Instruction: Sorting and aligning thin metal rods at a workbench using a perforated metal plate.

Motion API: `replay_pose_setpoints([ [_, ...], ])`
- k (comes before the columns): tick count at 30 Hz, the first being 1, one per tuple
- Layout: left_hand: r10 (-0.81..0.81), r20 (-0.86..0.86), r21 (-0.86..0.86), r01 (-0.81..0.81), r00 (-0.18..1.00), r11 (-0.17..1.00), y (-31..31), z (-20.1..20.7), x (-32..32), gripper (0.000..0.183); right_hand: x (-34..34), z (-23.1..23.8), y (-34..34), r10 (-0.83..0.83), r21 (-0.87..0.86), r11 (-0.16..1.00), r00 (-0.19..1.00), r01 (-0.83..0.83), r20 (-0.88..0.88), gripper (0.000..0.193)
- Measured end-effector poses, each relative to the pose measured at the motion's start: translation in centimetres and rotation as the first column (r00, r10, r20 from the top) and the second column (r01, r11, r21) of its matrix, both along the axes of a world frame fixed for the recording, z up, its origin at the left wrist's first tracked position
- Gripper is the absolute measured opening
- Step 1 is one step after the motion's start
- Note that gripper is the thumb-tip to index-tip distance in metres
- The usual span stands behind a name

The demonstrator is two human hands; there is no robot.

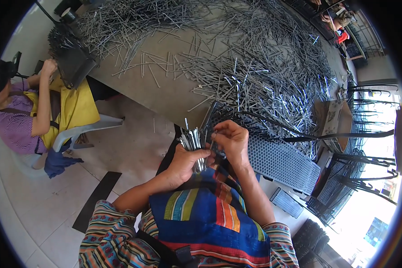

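Observation:
My left hand [181, 164] is closed round an upright bundle of thin metal strips [193, 140], their shiny ends sticking up above the thumb. Right beside it, my right hand [233, 142] has its thumb and fingers pinched together at the bundle's right side. What lies between those fingertips is too small and blurred to name. Both hands are over my lap, at the near edge of the table [149, 96]. A big heap of similar loose strips [272, 91] covers much of the tabletop beyond them.
A grey perforated panel [281, 163] slants down to my right. Behind it stands an open cardboard box [344, 125], near black racks with hooked bars [366, 158]. At left, a co-worker [22, 118] sits on a pale plastic chair [103, 124], hand raised by a dark rack [76, 64].

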State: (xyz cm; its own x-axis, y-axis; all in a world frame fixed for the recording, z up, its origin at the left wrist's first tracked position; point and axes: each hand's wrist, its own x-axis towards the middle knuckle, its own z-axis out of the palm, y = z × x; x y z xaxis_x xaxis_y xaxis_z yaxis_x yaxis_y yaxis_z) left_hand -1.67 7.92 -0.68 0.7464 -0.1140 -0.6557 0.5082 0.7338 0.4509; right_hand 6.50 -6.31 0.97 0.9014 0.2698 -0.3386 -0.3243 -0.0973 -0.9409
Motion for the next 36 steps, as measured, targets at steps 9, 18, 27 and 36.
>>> replay_pose_setpoints([
  [9,-0.010,0.011,0.192,0.008,1.000,0.981,0.4,-0.2,-0.2,0.017,0.9,-0.7,-0.8,-0.278,-0.083,0.910,0.747,0.406,0.604,0.010],
  [18,-0.045,-0.004,0.198,0.045,0.999,0.979,0.2,0.4,0.2,0.011,1.3,-0.6,-0.6,-0.176,-0.192,0.885,0.685,0.424,0.707,0.008],
  [27,-0.042,-0.062,0.166,0.051,0.997,0.985,0.1,0.5,0.2,0.012,1.7,0.1,-0.5,0.002,-0.296,0.886,0.636,0.357,0.772,0.010],
  [36,-0.038,-0.049,0.113,0.044,0.998,0.993,0.3,0.4,0.4,0.011,2.0,1.1,0.1,0.330,-0.593,0.710,0.565,0.380,0.757,0.012],
])
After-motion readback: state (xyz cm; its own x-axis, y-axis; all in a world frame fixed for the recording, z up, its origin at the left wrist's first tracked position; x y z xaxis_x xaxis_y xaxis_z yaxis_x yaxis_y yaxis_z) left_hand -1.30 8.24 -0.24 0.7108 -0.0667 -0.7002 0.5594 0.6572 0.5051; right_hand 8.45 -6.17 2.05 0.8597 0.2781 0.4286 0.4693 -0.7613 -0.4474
